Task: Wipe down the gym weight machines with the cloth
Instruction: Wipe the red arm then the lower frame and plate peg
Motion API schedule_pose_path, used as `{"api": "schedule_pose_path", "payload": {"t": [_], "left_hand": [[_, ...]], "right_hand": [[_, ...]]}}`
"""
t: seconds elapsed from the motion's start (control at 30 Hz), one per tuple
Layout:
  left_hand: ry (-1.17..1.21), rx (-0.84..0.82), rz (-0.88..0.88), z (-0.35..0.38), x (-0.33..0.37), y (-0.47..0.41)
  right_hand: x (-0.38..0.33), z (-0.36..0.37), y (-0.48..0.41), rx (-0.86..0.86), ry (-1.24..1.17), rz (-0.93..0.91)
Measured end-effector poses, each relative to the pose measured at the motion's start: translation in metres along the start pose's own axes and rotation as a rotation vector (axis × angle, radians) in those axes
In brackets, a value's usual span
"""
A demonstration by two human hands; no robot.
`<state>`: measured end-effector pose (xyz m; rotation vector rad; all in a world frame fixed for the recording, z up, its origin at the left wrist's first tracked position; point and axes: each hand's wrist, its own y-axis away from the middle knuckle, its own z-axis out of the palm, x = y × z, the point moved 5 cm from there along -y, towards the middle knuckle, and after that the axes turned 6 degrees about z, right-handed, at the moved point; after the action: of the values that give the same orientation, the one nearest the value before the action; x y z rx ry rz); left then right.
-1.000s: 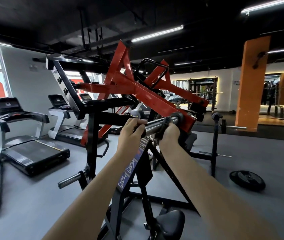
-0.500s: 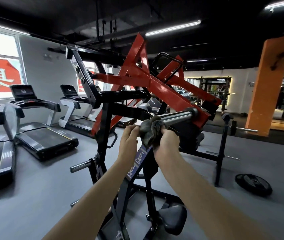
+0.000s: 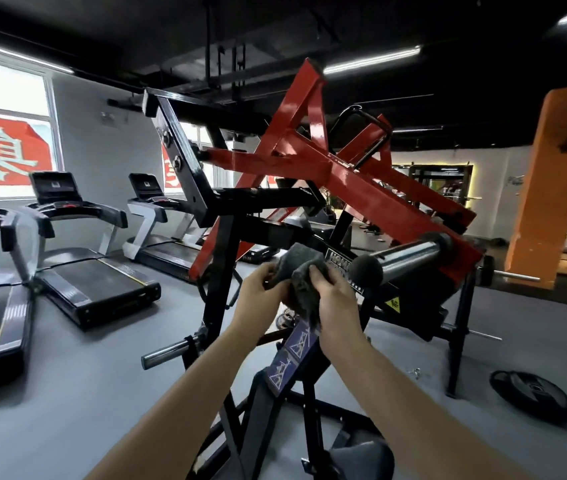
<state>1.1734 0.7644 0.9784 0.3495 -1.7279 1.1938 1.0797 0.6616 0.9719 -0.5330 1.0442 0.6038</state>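
Gym: left hand [image 3: 259, 293], right hand [image 3: 336, 301] grip cloth [image 3: 301, 262]; machine [image 3: 309, 168] label [image 3: 335, 256] half-hidden.

Grey cloth [image 3: 301, 270] (bunched) just beside red machine's chrome bar [image 3: 410, 255].

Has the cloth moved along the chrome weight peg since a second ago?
Yes. The cloth has come off the chrome peg, leftward past its tip; left hand and right hand hold it.
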Motion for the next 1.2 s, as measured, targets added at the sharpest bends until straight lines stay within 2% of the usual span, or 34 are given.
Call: {"api": "schedule_pose_path", "payload": {"t": [0.17, 0.23, 0.3, 0.43, 0.53, 0.67, 0.73, 0.83, 0.9, 1.03, 1.2], "left_hand": [[-0.158, -0.077, 0.085, -0.005, -0.019, -0.067], [-0.207, -0.118, 0.144, -0.002, -0.021, -0.091], [-0.239, -0.137, 0.209, 0.005, -0.027, -0.115], [-0.273, -0.161, 0.33, 0.03, -0.039, -0.157], [-0.289, -0.189, 0.415, 0.051, -0.048, -0.181], [-0.237, -0.222, 0.535, 0.079, -0.055, -0.216], [-0.26, -0.242, 0.582, 0.095, -0.061, -0.234], [-0.309, -0.284, 0.648, 0.112, -0.066, -0.258], [-0.318, -0.317, 0.692, 0.119, -0.067, -0.273], [-0.379, -0.317, 0.822, 0.11, -0.069, -0.312], [-0.464, -0.33, 0.821, 0.09, -0.089, -0.347]], "right_hand": [[0.014, 0.013, -0.061, 0.036, -0.054, 0.006], [0.01, 0.015, -0.077, 0.074, -0.098, -0.046], [-0.005, 0.011, -0.089, 0.158, -0.009, -0.254], [-0.03, 0.0, -0.108, 0.323, 0.378, -0.726], [-0.046, -0.011, -0.117, 0.512, 0.623, -1.063], [-0.072, -0.016, -0.137, 0.751, 1.038, -1.395], [-0.085, -0.027, -0.155, 0.928, 1.18, -1.37], [-0.085, -0.049, -0.176, 1.116, 1.359, -1.134], [-0.069, -0.061, -0.178, 1.136, 1.458, -1.044], [-0.045, -0.073, -0.173, 1.241, 1.442, -0.938], [-0.034, -0.057, -0.201, 1.327, 1.508, -0.777]]}}
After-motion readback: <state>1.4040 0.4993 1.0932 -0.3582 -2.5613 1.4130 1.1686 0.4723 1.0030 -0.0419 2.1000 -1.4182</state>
